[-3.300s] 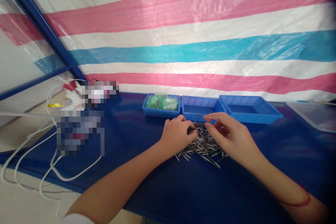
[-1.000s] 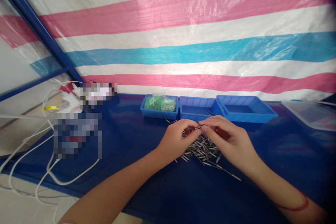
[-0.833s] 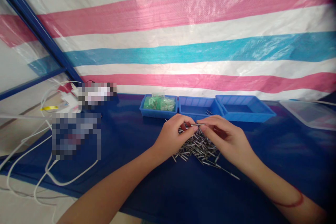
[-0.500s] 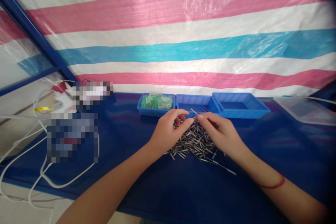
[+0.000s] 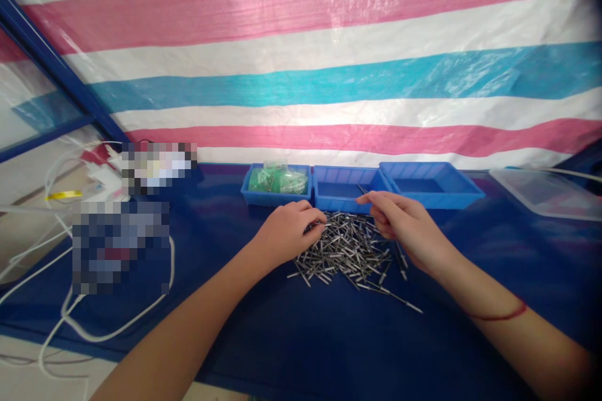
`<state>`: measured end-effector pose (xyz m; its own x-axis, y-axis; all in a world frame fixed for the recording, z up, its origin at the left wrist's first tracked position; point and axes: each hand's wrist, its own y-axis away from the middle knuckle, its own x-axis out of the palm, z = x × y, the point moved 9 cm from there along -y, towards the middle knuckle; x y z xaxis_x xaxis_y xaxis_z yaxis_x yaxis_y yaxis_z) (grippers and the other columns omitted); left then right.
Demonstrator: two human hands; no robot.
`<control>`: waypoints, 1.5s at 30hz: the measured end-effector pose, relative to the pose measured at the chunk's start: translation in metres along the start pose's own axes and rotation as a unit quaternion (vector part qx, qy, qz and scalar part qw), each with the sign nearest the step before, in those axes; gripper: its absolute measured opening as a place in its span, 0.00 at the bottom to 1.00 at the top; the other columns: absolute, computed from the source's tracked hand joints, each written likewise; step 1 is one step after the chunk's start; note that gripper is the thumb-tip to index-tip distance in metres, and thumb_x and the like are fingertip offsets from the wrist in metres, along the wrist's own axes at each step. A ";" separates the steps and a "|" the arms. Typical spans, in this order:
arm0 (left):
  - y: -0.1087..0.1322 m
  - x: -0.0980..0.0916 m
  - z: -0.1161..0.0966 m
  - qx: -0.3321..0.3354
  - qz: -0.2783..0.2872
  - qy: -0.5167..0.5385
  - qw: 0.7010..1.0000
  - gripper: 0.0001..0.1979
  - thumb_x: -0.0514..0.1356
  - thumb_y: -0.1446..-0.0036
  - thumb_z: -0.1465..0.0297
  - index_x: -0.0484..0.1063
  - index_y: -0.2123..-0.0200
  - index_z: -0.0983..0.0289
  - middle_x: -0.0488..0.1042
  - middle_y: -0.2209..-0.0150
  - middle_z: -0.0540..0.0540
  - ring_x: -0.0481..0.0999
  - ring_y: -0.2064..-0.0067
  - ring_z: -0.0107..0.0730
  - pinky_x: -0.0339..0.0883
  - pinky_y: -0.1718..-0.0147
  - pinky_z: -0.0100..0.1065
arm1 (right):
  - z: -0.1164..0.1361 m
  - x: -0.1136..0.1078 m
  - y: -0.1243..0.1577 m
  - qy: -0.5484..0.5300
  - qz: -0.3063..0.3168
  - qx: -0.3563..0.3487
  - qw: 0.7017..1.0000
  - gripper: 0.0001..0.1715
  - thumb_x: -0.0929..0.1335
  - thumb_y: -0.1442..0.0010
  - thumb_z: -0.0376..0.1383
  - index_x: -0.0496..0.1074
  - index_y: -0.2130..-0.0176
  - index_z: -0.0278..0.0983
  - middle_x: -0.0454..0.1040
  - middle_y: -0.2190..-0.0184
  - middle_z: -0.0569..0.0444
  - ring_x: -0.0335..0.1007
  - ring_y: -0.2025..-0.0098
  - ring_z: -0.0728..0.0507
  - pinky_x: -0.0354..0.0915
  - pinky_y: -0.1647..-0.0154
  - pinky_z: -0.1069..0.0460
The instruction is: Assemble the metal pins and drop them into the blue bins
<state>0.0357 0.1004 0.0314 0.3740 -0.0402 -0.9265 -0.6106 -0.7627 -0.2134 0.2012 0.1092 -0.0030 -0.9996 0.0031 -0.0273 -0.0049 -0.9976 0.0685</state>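
Observation:
A heap of thin metal blind rivets lies on the blue table in front of me. My left hand is at the heap's upper left side, fingers curved and thumb apart, with rivets showing in the gap. At the front edge of the middle blue bin is my right hand, its fingers closed together and their tips over the rim. A thin dark rivet shows just beyond those fingertips; whether it is held or lies in the bin cannot be told.
Left of the middle bin stands a blue bin holding green and clear plastic bags. Another blue bin is on the right, then a clear plastic lid or tray. White cables run along the left. Striped sheeting hangs behind.
My hands have parted from above the heap. The left moved down and left onto the heap's edge; the right, which held a rivet, turned toward the middle bin. The view shifted slightly.

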 end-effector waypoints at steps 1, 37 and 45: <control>-0.002 0.002 0.001 -0.008 -0.004 -0.020 1.000 0.12 0.53 0.38 0.66 0.75 0.58 0.61 0.73 0.61 0.55 0.73 0.60 0.34 0.66 0.58 0.33 | -0.001 0.002 0.001 0.012 0.007 0.000 1.000 0.20 0.67 0.44 0.49 0.73 0.63 0.35 0.52 0.82 0.62 0.44 0.82 0.54 0.41 0.83 0.55; -0.003 -0.001 -0.024 0.008 -0.027 -0.123 0.992 0.15 0.41 0.32 0.69 0.65 0.59 0.67 0.68 0.59 0.58 0.69 0.57 0.38 0.65 0.56 0.39 | 0.018 0.041 0.030 0.309 0.068 -0.198 0.928 0.16 0.64 0.39 0.43 0.72 0.56 0.38 0.69 0.73 0.55 0.62 0.74 0.47 0.60 0.72 0.51; 0.006 -0.018 -0.035 0.003 -0.097 0.095 0.991 0.10 0.46 0.33 0.69 0.66 0.61 0.64 0.70 0.62 0.54 0.70 0.60 0.31 0.65 0.57 0.32 | 0.027 0.049 0.038 0.270 0.102 -0.220 0.932 0.13 0.62 0.37 0.42 0.72 0.65 0.38 0.72 0.69 0.52 0.66 0.68 0.45 0.61 0.68 0.50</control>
<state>0.0500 0.0740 0.0578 0.6092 -0.0134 -0.7929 -0.5180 -0.7638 -0.3851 0.1514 0.0734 0.0255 -0.8193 -0.1057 -0.5636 0.3131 -0.9059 -0.2851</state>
